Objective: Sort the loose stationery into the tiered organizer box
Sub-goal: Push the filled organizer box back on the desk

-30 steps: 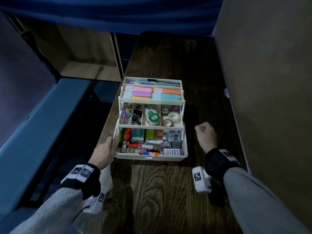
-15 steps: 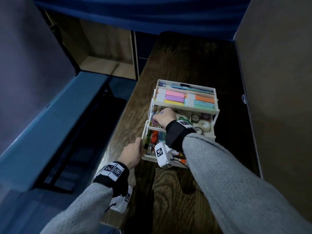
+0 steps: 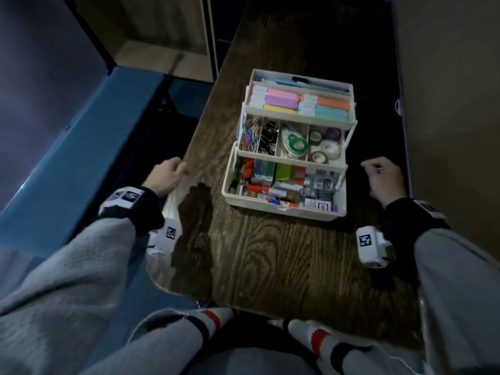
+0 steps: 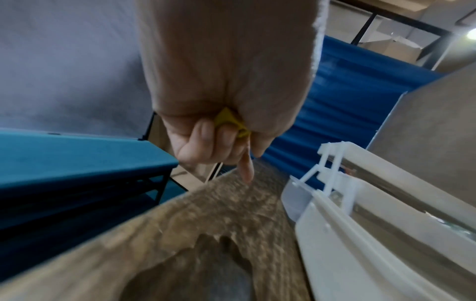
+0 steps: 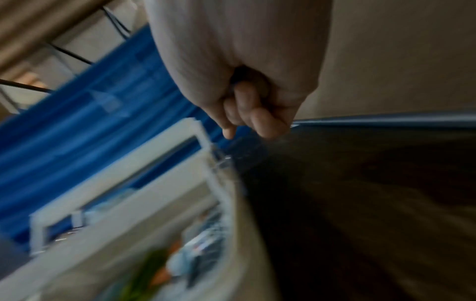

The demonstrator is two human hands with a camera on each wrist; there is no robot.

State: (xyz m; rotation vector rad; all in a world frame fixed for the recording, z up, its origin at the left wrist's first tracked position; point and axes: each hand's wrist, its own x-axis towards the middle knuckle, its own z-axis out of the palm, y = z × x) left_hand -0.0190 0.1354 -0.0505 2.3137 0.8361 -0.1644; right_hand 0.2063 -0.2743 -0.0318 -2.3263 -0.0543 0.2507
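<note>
The white tiered organizer box point(image 3: 284, 211) stands unfolded on the wooden table. Its top tier holds pens and coloured pads. The middle tier holds paper clips point(image 3: 251, 138), binder clips, correction tape point(image 3: 295, 142) and tape rolls point(image 3: 326, 147). Mixed small stationery fills the bottom tier. My left hand point(image 3: 167, 175) hovers at the table's left edge, apart from the box. In the left wrist view it point(image 4: 219, 142) grips a small yellow piece point(image 4: 231, 122). My right hand point(image 3: 384, 177) is right of the box, fingers curled, pinching a small bluish piece point(image 3: 379, 170). The right wrist view is blurred.
The dark wooden table point(image 3: 270, 253) runs away from me between a blue bench point(image 3: 81, 147) on the left and a beige panel point(image 3: 446, 104) on the right. My knees and striped socks point(image 3: 211, 320) show at the near edge.
My right hand came out of the paper clip compartment and moved to the right of the box. My left hand let go of the box's left wall and moved left.
</note>
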